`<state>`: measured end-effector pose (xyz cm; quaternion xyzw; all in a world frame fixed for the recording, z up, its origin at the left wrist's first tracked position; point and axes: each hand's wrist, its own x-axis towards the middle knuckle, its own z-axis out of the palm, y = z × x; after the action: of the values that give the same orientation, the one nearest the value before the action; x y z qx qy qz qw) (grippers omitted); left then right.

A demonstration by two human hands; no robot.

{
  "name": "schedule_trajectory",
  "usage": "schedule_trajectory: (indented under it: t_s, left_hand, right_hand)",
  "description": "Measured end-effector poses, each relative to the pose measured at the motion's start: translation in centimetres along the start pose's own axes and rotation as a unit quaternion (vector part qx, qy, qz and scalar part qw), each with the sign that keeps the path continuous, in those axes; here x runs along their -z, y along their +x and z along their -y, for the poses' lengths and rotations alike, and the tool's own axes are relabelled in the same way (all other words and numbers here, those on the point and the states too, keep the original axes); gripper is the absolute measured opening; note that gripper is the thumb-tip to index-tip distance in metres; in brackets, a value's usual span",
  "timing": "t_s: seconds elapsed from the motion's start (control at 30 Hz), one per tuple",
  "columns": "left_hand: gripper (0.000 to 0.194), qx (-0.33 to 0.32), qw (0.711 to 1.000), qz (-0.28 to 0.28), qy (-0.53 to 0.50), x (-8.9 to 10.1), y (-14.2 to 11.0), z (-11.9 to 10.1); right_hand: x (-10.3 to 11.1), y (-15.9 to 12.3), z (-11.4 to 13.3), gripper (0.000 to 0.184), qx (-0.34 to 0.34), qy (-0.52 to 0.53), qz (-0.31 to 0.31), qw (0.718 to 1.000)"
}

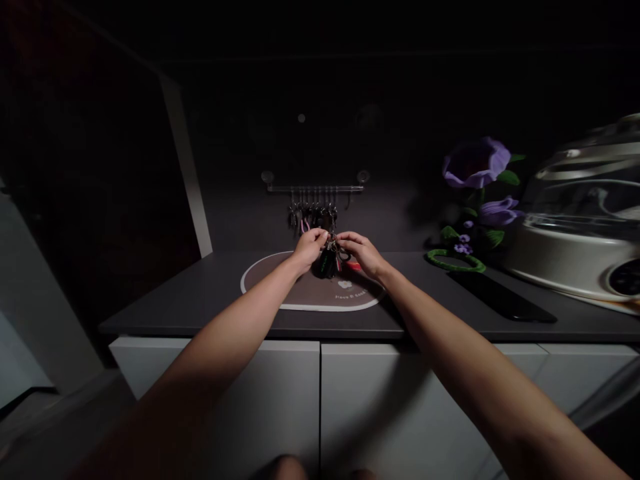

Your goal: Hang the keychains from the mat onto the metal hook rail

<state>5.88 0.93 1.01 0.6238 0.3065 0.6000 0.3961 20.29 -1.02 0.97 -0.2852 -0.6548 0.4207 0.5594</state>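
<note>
A bunch of keys [329,261] with a dark fob hangs between my two hands, above an oval brown mat [310,293] with a pale rim. My left hand [310,248] pinches the top of the bunch from the left, thumb and fingers together. From the right, my right hand [364,253] closes its fingertips on the same bunch near its ring. Just behind my hands, several keys [314,212] hang from the hooks of a clear rail [320,189] on the wall. Beside the bunch, a small red thing [354,265] is partly hidden by my right hand.
On the dark countertop [170,300], a black phone-like slab [500,297] lies to the right. Behind it stand purple artificial flowers [477,167] with a green ring base [455,261]. A white appliance with a clear cover [565,250] occupies the far right. White cabinet doors [370,393] are below.
</note>
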Motion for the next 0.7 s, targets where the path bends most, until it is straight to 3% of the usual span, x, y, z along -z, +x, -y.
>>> schedule_trajectory:
  t_s: [0.27,0.47,0.7]
  left_hand:
    - [0.011,-0.015,1.000,0.014,-0.002,-0.12,0.06,0.08]
    - [0.018,-0.049,0.998,0.022,0.023,0.14,0.12,0.11]
    - [0.020,-0.087,0.995,0.011,0.046,0.43,0.23,0.11]
  right_hand:
    - [-0.18,-0.17,0.43,0.024,0.017,-0.033,-0.021,0.999]
    - [0.18,0.10,0.61,0.023,0.069,-0.071,-0.054,0.994]
    - [0.07,0.14,0.92,0.026,0.052,-0.071,-0.075,0.993]
